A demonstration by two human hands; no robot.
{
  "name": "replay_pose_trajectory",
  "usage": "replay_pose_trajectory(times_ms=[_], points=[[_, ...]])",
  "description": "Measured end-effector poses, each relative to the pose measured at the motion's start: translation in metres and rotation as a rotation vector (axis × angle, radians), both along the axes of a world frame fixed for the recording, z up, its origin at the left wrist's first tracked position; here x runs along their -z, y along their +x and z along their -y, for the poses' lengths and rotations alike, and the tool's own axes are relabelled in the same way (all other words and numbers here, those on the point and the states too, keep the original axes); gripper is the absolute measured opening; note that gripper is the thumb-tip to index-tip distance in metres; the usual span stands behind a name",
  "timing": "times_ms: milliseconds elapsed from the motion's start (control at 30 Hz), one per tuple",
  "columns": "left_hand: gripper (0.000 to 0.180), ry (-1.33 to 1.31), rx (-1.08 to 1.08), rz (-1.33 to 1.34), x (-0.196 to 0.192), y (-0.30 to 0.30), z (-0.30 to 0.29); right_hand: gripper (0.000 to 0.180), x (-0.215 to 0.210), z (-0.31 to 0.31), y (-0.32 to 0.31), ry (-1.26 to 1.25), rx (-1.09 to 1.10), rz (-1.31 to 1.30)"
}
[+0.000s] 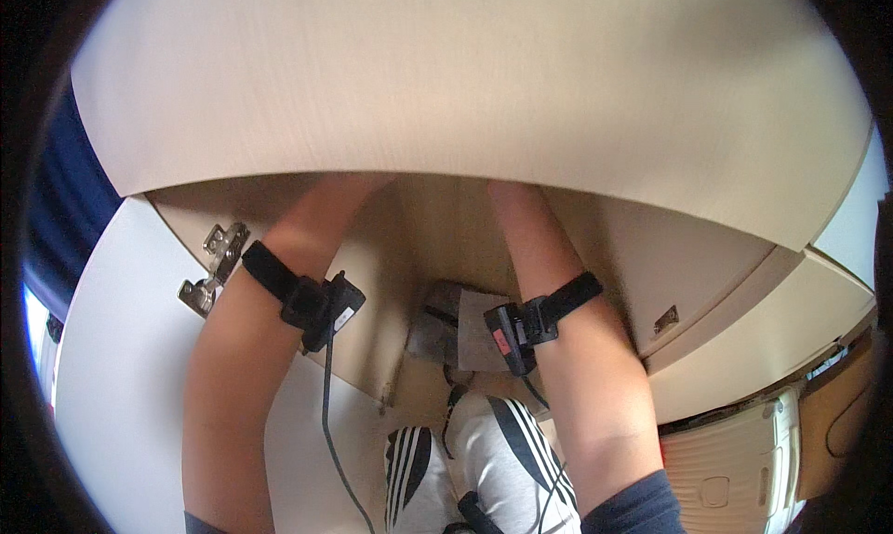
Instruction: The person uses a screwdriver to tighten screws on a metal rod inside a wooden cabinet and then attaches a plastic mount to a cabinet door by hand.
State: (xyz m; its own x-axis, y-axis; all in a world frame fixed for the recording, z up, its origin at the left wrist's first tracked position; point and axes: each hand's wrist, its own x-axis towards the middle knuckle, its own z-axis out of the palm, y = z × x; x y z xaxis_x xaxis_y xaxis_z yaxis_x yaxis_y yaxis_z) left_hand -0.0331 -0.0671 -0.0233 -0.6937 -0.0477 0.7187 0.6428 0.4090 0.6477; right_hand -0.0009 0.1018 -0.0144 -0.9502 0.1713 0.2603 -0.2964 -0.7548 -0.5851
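Hands are both hidden: two bare forearms, the left (279, 283) and the right (549, 292), run up under one pale wooden panel (465, 78), so their grip cannot be told. Each wrist wears one black strap, two in all (302, 297) (544, 315). One metal hinge (216, 266) sits at the left; a grey object (456, 325) between the arms is unclear.

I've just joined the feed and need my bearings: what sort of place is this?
Probably a home or workshop where flat-pack furniture is being assembled: a pale wooden cabinet with its white door open on metal hinges, both forearms reaching inside, the hands hidden under the top panel.
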Motion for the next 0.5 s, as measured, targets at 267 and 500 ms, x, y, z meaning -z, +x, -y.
replay_pose_trajectory(times_ms=[267,500], points=[[0.024,-0.038,0.036,0.013,-0.004,0.001,0.011,0.046,-0.007,0.0,-0.017,-0.031,0.011,-0.136],[0.026,-0.06,0.036,0.01,-0.002,-0.003,0.009,0.046,-0.009,0.0,-0.018,-0.041,0.021,-0.168]])
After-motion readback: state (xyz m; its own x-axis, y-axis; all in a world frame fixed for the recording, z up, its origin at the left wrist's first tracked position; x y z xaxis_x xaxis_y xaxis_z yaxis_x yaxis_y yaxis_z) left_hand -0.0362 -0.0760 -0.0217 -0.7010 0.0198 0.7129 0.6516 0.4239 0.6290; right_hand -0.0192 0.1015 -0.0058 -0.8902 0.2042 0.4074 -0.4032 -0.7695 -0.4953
